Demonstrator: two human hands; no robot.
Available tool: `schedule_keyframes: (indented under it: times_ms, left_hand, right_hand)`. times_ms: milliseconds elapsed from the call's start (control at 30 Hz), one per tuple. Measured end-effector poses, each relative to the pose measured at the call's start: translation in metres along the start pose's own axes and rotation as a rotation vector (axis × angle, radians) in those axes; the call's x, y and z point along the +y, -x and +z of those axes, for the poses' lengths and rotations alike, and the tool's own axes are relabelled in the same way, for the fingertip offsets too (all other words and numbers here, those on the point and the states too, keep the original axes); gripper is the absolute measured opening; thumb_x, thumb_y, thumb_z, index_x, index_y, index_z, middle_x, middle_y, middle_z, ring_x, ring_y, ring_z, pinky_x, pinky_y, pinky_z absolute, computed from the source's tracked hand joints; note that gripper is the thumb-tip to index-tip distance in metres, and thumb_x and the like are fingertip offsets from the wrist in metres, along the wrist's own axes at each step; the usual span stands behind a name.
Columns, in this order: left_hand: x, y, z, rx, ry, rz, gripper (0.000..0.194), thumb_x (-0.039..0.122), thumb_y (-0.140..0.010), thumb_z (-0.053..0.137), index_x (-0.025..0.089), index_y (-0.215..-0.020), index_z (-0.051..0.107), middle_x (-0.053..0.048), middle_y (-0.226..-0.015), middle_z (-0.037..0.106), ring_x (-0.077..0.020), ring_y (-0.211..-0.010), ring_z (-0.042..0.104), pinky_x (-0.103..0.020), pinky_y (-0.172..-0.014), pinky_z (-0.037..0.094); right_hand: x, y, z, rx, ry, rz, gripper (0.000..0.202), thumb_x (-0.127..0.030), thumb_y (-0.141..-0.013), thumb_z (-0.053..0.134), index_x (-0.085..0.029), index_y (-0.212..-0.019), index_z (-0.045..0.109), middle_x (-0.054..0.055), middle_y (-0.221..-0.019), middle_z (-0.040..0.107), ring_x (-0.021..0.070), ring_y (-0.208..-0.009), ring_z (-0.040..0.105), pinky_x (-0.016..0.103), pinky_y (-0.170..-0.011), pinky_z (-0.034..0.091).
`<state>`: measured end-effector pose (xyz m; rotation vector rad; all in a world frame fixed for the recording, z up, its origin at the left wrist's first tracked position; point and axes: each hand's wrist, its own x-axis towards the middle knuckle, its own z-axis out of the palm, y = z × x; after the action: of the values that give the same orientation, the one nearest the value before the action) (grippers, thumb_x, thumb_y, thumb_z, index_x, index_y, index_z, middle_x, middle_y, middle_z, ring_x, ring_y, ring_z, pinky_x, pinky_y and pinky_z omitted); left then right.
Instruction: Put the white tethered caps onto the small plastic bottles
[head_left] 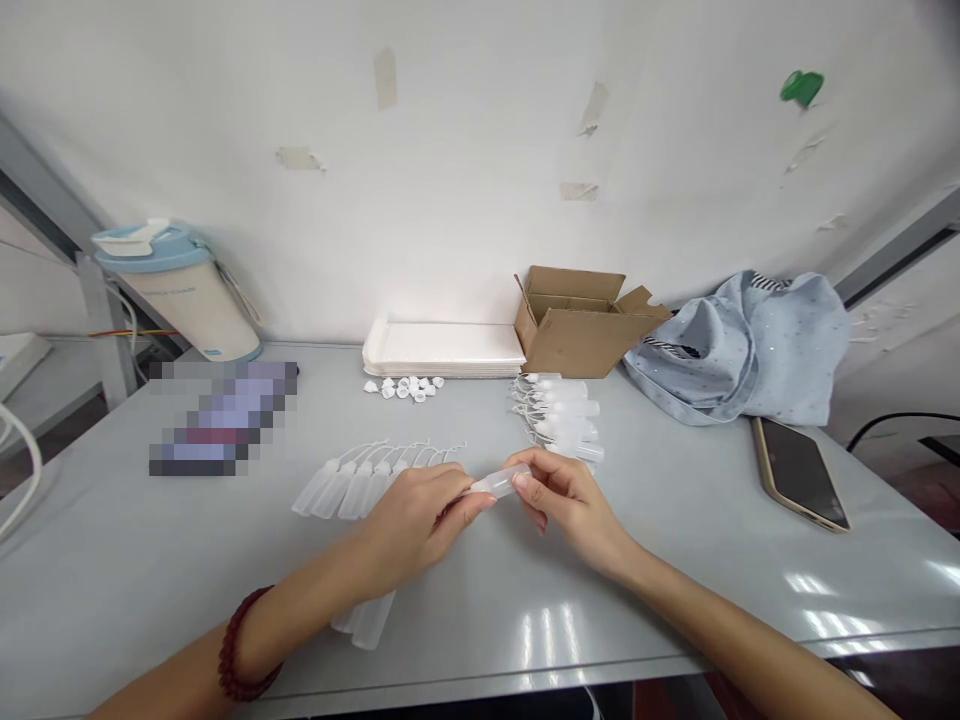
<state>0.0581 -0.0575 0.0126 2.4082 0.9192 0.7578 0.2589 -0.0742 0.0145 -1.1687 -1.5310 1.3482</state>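
Note:
Above the middle of the table, a small translucent plastic tube (498, 482) lies nearly level between my two hands. My left hand (424, 512) is closed on its left end, thumb and fingers hiding that end. My right hand (561, 497) pinches the right end between thumb and forefinger. Behind my left hand, several similar tubes (346, 488) with white tops and thin strings lie in a row. More tubes (373, 622) show partly below my left forearm. Beyond my right hand is a pile of stringed tubes (564, 418). Several small white caps (405, 388) are scattered farther back.
A stack of white envelopes or sheets (446, 348) and an open cardboard box (581, 340) stand against the wall. A tumbler (195, 300) and a pixelated flat item (225, 420) are at left. At right are a pale blue cloth bag (787, 350) and a phone (801, 475).

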Motion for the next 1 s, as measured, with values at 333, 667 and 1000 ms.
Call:
schedule_keyframes:
  times_ms: [333, 667, 1000]
  left_hand:
    - [-0.004, 0.006, 0.010, 0.104, -0.432, 0.307, 0.028, 0.021, -0.099, 0.035, 0.014, -0.079, 0.054, -0.002, -0.064, 0.052, -0.0131, -0.053, 0.043, -0.026, -0.050, 0.033]
    - [-0.015, 0.002, 0.006, 0.008, -0.239, 0.146, 0.021, 0.026, -0.097, 0.041, 0.015, -0.089, 0.057, -0.003, -0.075, 0.056, -0.0145, -0.063, 0.049, -0.026, -0.056, 0.040]
    - [-0.034, -0.008, -0.016, 0.116, -0.225, 0.001, 0.021, 0.022, -0.095, 0.046, 0.014, -0.113, 0.054, -0.010, -0.104, 0.057, -0.0223, -0.097, 0.051, -0.036, -0.082, 0.045]
  right_hand:
    - [0.005, -0.007, 0.000, -0.035, -0.159, 0.198, 0.037, -0.049, -0.079, 0.060, -0.017, -0.064, 0.051, -0.009, -0.043, 0.033, 0.0059, -0.035, 0.031, 0.020, -0.035, 0.025]
    - [-0.003, -0.006, -0.006, -0.080, 0.304, 0.007, 0.029, -0.041, -0.085, 0.056, -0.016, -0.071, 0.059, -0.002, -0.058, 0.051, 0.0101, -0.052, 0.045, 0.023, -0.049, 0.033]
    - [0.004, -0.009, -0.017, 0.113, 1.115, -0.348, 0.022, -0.029, -0.087, 0.052, -0.014, -0.072, 0.059, 0.008, -0.072, 0.057, 0.0196, -0.066, 0.052, 0.030, -0.055, 0.035]
